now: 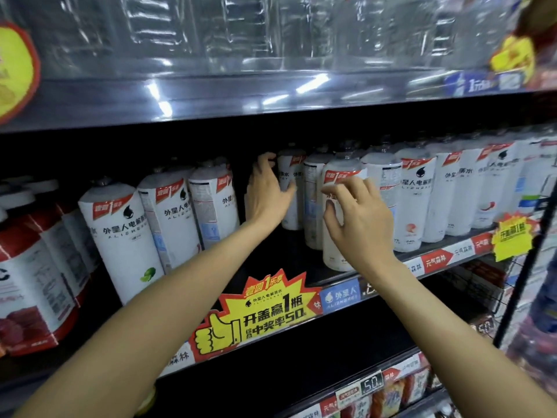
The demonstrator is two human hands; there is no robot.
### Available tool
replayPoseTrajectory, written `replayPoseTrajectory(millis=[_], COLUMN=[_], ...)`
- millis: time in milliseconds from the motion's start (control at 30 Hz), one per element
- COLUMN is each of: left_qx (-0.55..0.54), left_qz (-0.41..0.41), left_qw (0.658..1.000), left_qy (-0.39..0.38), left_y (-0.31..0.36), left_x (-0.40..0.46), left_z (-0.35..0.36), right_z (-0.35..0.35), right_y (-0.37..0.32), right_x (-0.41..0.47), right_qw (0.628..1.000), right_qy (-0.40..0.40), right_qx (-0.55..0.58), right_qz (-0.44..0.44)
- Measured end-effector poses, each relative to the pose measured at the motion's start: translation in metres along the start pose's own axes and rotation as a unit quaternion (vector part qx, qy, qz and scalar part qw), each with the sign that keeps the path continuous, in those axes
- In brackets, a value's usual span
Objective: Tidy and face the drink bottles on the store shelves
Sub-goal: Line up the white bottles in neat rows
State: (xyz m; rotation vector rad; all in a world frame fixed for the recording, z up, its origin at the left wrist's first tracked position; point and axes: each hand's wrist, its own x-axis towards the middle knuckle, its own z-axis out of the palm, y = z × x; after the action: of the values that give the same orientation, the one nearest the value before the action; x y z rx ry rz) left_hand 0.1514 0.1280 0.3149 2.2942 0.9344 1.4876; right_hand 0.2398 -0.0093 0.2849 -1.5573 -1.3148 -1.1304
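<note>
Left hand (268,188) curls round a set-back bottle (291,191) behind the shelf's yellow promo tag (256,312). Right hand (355,218), fingers spread, hovers at the front bottle (337,212). A hasty pull could topple neighbouring bottles.

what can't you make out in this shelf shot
Head view only:
- Top shelf bottles: blurred by motion and glare, no labels readable.
- White bottle behind the right hand: label mostly covered.
- Left hand: whether its fingers grip the set-back bottle is unclear.
- Red-labelled bottles: cut off at the left edge.
</note>
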Motion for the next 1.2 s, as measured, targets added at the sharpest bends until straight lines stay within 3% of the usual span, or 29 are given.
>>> replayPoseTrajectory(millis=[167, 267, 400, 567, 833, 1000, 1200], left_qx=[-0.093, -0.2, -0.264, -0.291, -0.222, -0.286, -0.257], left_qz=[-0.06, -0.113, -0.118, -0.114, -0.153, -0.171, -0.176], left_qw=[0.993, 0.97, 0.946, 0.931, 0.938, 0.915, 0.921], left_qy=[-0.026, -0.079, -0.148, -0.19, -0.217, -0.229, -0.234], left_y=[-0.025, -0.036, -0.038, -0.029, -0.03, -0.025, -0.019], left_x=[0.001, 0.001, -0.002, 0.001, 0.003, -0.003, -0.01], left_z=[0.019, 0.023, 0.028, 0.036, 0.041, 0.041, 0.042], right_z=[0.009, 0.014, 0.017, 0.016, 0.018, 0.023, 0.024], right_y=[0.003, 0.005, 0.006, 0.009, 0.01, 0.009, 0.006], right_x=[-0.003, -0.005, -0.007, -0.008, -0.01, -0.013, -0.015], right_qw=[0.997, 0.996, 0.997, 0.998, 0.998, 0.998, 0.998], right_qy=[0.037, 0.047, 0.048, 0.039, 0.046, 0.047, 0.037], right_qx=[0.003, 0.006, 0.009, 0.005, -0.008, -0.003, -0.003], right_qz=[0.06, 0.073, 0.06, 0.044, 0.038, 0.045, 0.055])
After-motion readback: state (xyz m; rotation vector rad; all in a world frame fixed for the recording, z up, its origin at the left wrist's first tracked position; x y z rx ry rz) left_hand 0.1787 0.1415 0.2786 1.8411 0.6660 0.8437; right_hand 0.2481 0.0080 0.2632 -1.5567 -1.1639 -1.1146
